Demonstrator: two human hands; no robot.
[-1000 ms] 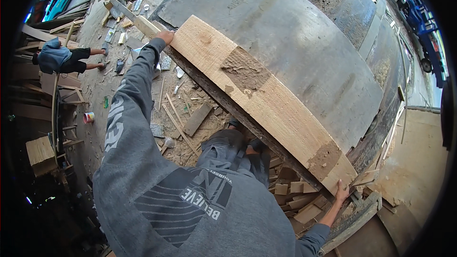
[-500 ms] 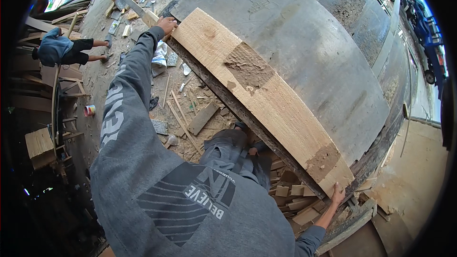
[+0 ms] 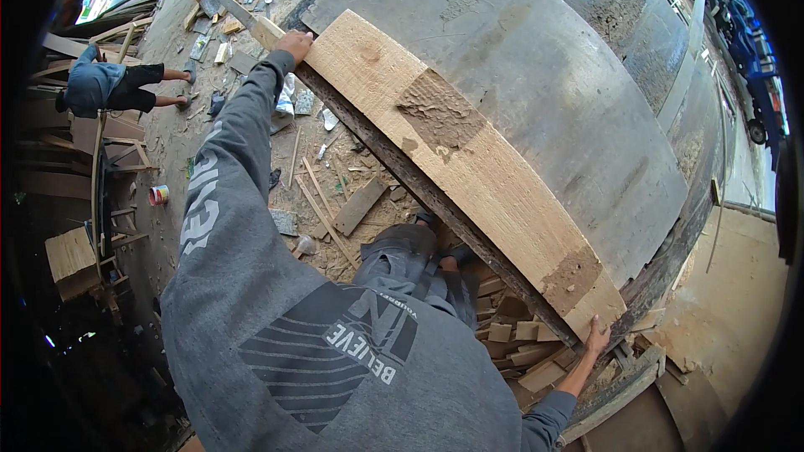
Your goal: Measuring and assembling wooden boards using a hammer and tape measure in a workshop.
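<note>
A long pale wooden board (image 3: 469, 167) with two rough brown patches lies diagonally along the near edge of a worn grey sheet-topped table (image 3: 553, 75). My left hand (image 3: 293, 48) grips its upper left end, beside a narrower wooden strip (image 3: 265, 30) that sticks out past it. At the lower right end, my right hand (image 3: 596, 336) has its fingers curled on the board's edge. A dark, rough beam (image 3: 352, 117) shows under the board along the near side.
Wood offcuts (image 3: 356, 205) and debris litter the ground. A person in dark shorts (image 3: 130, 88) bends beside stacked planks (image 3: 67, 151) at left, near a small bucket (image 3: 157, 194). A blue vehicle (image 3: 745, 67) stands at upper right, with plywood sheets (image 3: 729, 285) below it.
The view has shifted slightly, so board and table sit a little higher and further right at the top. Both hands still grip the board. The other person's pose has changed slightly.
</note>
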